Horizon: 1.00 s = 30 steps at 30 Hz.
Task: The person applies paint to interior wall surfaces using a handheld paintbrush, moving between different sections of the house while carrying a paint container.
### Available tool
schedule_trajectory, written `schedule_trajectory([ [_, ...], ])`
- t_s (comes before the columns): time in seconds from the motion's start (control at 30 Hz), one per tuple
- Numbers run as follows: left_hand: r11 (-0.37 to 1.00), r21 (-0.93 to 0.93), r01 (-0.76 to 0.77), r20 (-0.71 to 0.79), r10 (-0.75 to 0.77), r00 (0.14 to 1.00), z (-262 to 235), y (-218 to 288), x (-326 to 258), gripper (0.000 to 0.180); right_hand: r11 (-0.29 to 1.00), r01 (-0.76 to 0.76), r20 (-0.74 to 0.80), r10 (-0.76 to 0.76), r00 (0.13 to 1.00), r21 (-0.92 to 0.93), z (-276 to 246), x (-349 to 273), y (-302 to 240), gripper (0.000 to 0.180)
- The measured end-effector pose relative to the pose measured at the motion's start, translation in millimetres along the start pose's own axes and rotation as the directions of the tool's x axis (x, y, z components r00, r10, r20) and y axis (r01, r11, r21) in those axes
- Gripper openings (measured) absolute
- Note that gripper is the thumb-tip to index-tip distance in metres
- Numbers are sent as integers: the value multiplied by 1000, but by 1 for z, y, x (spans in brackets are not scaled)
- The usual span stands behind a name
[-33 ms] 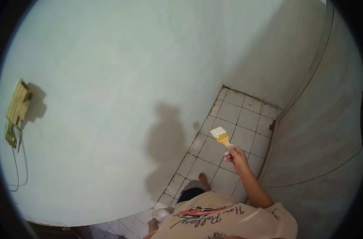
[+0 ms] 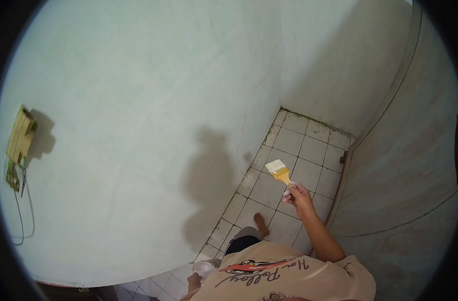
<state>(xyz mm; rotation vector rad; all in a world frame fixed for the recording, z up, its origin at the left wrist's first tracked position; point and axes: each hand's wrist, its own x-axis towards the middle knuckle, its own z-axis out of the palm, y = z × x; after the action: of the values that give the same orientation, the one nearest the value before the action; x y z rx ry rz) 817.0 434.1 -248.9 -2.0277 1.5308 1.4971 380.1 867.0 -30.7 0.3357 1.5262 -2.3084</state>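
The right hand (image 2: 298, 195) grips a yellow-handled paintbrush (image 2: 278, 170) above the tiled floor (image 2: 309, 150), near the pale wall (image 2: 138, 125). The left hand (image 2: 194, 282) seems closed around a small clear container (image 2: 205, 269).

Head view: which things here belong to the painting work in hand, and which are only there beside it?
In the work:
- paintbrush, held in the right hand
- pale wall in front
- small clear container at the left hand

Only there:
- wooden fixture with wires on the wall
- tiled floor
- bare foot
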Motion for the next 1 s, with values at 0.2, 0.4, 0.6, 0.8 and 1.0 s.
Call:
schedule_trajectory([
  [0.2, 964, 161, -213, 30, 211, 977, 119, 49, -3, 29, 999, 8, -27, -7, 1000, 38, -73, 44, -39, 15],
  [0.4, 762, 541, -355, 24, 407, 913, 232, 105, -20, 17, 999, -26, 42, 27, 999, -23, -160, 111, -134, 16],
  [0.6, 672, 514, -533, 68, 587, 807, 313, 150, -64, 19, 997, -52, 157, 59, 986, -49, -194, 187, -223, 22],
  [0.8, 909, -53, -413, -9, 413, 911, 406, 253, -146, 25, 995, -51, 158, 63, 985, -81, -173, 222, -217, 24],
  [1.0, 857, -212, -470, 35, 487, 872, 447, 283, -126, 22, 988, -76, 258, 109, 960, -133, -139, 278, -191, 21],
])
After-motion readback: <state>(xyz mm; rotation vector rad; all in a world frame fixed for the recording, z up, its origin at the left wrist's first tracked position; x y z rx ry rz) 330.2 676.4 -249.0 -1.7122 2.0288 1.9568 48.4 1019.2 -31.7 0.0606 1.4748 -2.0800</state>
